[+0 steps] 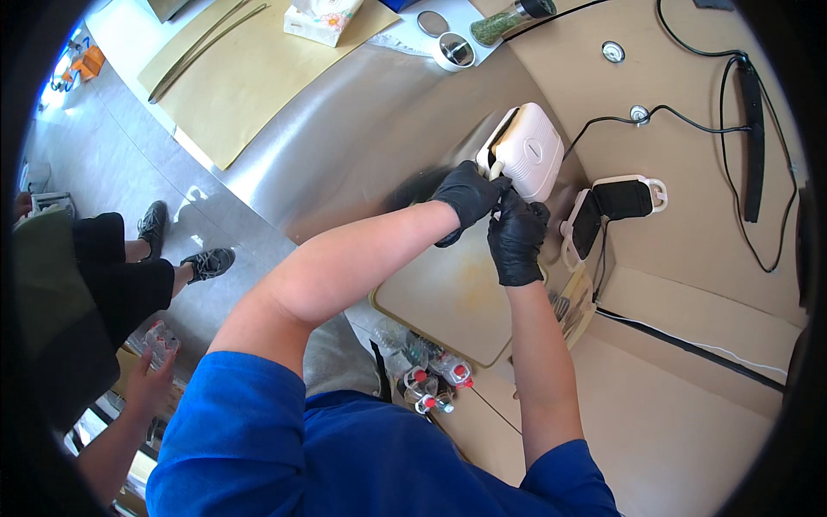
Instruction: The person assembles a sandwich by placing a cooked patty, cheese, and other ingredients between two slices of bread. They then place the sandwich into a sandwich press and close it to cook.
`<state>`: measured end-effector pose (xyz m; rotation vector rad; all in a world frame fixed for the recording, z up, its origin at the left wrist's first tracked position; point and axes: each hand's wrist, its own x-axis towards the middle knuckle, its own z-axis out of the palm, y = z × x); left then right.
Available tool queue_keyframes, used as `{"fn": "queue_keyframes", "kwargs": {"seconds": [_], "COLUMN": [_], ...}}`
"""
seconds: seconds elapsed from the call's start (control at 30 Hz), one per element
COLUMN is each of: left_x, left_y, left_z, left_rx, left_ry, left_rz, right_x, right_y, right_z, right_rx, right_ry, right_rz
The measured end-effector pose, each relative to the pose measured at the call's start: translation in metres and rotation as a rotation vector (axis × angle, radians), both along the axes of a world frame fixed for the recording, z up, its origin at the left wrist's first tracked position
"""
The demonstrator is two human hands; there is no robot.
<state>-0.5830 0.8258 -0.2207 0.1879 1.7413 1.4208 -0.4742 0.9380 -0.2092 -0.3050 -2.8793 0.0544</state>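
Observation:
A pale pink sandwich maker (533, 152) stands on the stainless-steel worktop (362, 129), its lid slightly raised. Something bread-coloured (499, 147) shows in the gap between the plates. My left hand (470, 195), in a black glove, grips the cream handle (496, 170) at the front. Close against it, my gloved right hand (519, 236) has its fingers curled at the same handle; its fingertips are partly hidden. Below both hands lies a cutting board (439, 291) with a faint yellow stain.
A second sandwich maker (585, 223) lies unfolded on the right. Black cables run to a power strip (751, 145). Tongs (200, 55), a tissue box (321, 19) and a herb jar (497, 29) are at the back. Bottles (426, 375) stand below. Another person's hand (152, 381) is at left.

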Motion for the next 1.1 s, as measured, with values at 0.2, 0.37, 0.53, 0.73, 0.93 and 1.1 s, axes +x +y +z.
{"fn": "queue_keyframes", "kwargs": {"seconds": [0.2, 0.37, 0.53, 0.73, 0.93, 1.1], "left_x": [0.003, 0.000, 0.003, 0.004, 0.003, 0.003], "left_y": [0.014, 0.009, 0.013, 0.010, 0.014, 0.012], "left_z": [-0.017, -0.008, -0.018, -0.014, -0.025, -0.022], "left_rx": [0.092, 0.068, 0.085, 0.052, 0.085, 0.117], "left_ry": [-0.075, -0.052, 0.003, 0.058, 0.043, 0.004], "left_rz": [0.092, 0.098, 0.114, 0.130, 0.111, 0.121], "right_x": [-0.011, -0.014, -0.016, -0.052, -0.071, -0.074], "right_y": [-0.010, -0.010, 0.022, 0.054, 0.046, 0.046], "right_z": [0.022, 0.057, 0.048, 0.058, 0.083, 0.083], "right_rx": [0.004, -0.259, -0.435, -0.428, -0.302, -0.285], "right_ry": [-0.111, -0.256, -0.012, -0.248, -0.450, -0.474], "right_rz": [0.120, 0.114, -0.084, -0.291, -0.311, -0.316]}}
